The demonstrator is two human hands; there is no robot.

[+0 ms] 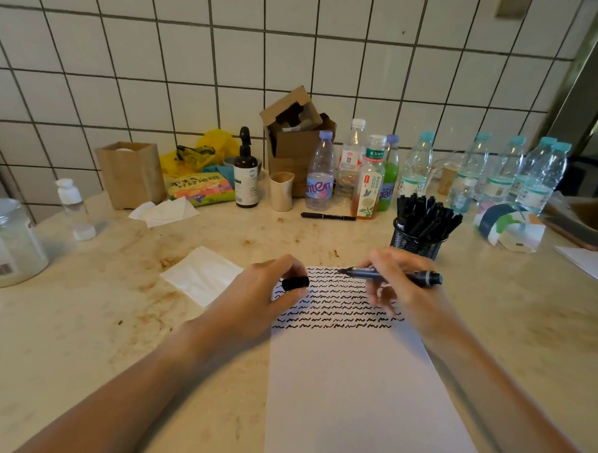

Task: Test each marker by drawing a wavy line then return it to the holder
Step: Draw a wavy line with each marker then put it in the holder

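Note:
A white sheet of paper (352, 382) lies in front of me, its upper part filled with several rows of black wavy lines. My right hand (404, 292) grips an uncapped black marker (391, 275), held level above the paper with its tip pointing left. My left hand (264, 286) holds the marker's black cap (295, 283) at the paper's top left edge. A black mesh holder (416, 243) full of several black markers stands just behind my right hand. One more capped black marker (328, 216) lies loose on the table further back.
A folded white napkin (201, 277) lies left of the paper. Several water and drink bottles (413, 169), a cardboard box (296, 140), a brown pump bottle (245, 176), a paper cup (281, 190) and a wooden box (130, 174) line the tiled wall. A glass jar (7, 244) stands far left.

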